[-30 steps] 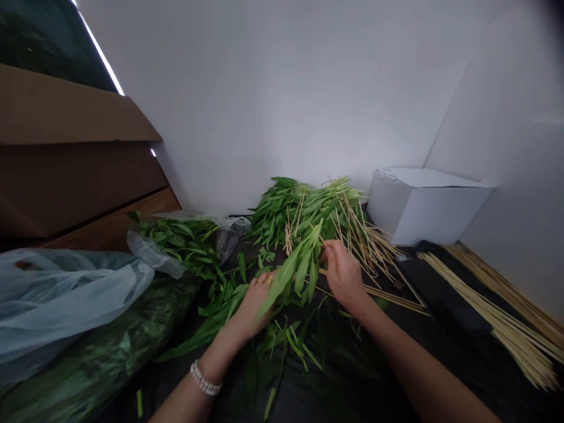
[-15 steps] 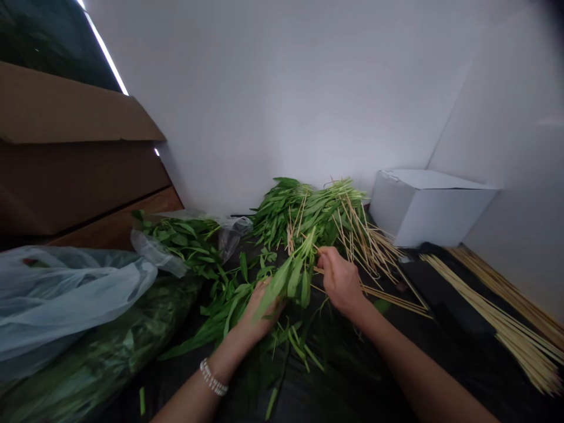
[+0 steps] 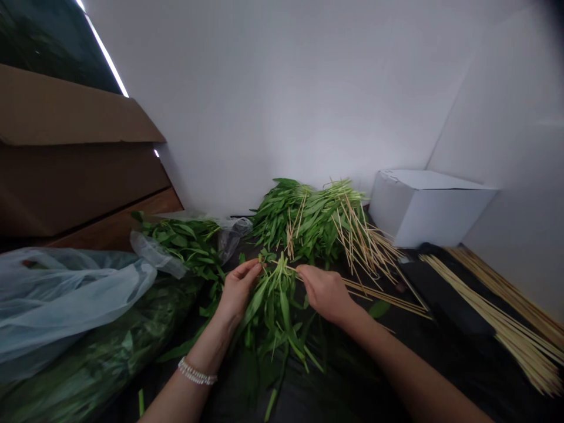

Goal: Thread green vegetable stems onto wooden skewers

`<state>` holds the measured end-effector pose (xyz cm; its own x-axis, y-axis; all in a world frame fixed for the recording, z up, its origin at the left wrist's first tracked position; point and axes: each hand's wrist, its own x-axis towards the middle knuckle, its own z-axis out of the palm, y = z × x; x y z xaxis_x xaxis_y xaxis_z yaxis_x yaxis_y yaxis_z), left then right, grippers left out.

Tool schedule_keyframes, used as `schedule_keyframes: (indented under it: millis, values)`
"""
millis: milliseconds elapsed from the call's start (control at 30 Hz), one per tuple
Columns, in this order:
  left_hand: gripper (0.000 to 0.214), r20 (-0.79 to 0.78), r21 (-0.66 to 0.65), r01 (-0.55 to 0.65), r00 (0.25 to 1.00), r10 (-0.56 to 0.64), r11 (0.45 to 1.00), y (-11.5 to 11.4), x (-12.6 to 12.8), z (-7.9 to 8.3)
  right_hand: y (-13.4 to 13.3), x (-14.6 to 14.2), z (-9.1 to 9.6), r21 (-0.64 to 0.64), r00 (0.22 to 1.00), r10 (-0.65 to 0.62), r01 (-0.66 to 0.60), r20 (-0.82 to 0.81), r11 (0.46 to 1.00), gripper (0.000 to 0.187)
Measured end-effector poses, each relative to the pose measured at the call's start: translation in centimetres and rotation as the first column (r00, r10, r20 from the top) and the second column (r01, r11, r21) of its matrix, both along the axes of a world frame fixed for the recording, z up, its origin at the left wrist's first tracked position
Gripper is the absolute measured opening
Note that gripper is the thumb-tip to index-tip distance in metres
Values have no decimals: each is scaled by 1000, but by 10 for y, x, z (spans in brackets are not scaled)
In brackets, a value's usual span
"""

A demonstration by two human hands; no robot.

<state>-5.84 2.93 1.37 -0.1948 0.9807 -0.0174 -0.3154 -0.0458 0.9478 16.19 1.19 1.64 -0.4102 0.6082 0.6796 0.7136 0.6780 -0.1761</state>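
Green leafy stems (image 3: 284, 294) hang threaded on a thin wooden skewer (image 3: 289, 268), cut ends up and leaves drooping toward me. My right hand (image 3: 325, 292) is closed around the skewer on the right side of the bunch. On the other side, my left hand (image 3: 240, 288) pinches thumb and fingers together close to the skewer's left end. What lies in that pinch is too small to make out. More loose leaves and cut stem pieces (image 3: 270, 404) lie on the dark surface below.
Behind my hands, a pile of skewered greens (image 3: 317, 217) rests against the wall. Bare skewers (image 3: 493, 317) lie at right near a white box (image 3: 434, 208). Plastic bags (image 3: 70, 299) of greens and a cardboard box (image 3: 79, 176) stand at left.
The greens were raised between my hands; now they hang lower from the skewer. My left hand has come out from behind the leaves, up and left. The right hand has shifted slightly left and down.
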Motion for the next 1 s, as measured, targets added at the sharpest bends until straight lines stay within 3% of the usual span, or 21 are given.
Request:
schedule_keyframes:
  millis: [167, 1000]
  values:
    - [38, 8, -12, 47, 999, -47, 999, -6, 7, 6, -1, -6, -7, -23, 993, -42, 45, 108, 999, 26]
    - [38, -18, -27, 62, 998, -62, 998, -13, 14, 13, -3, -9, -6, -71, 981, -63, 77, 183, 994, 28]
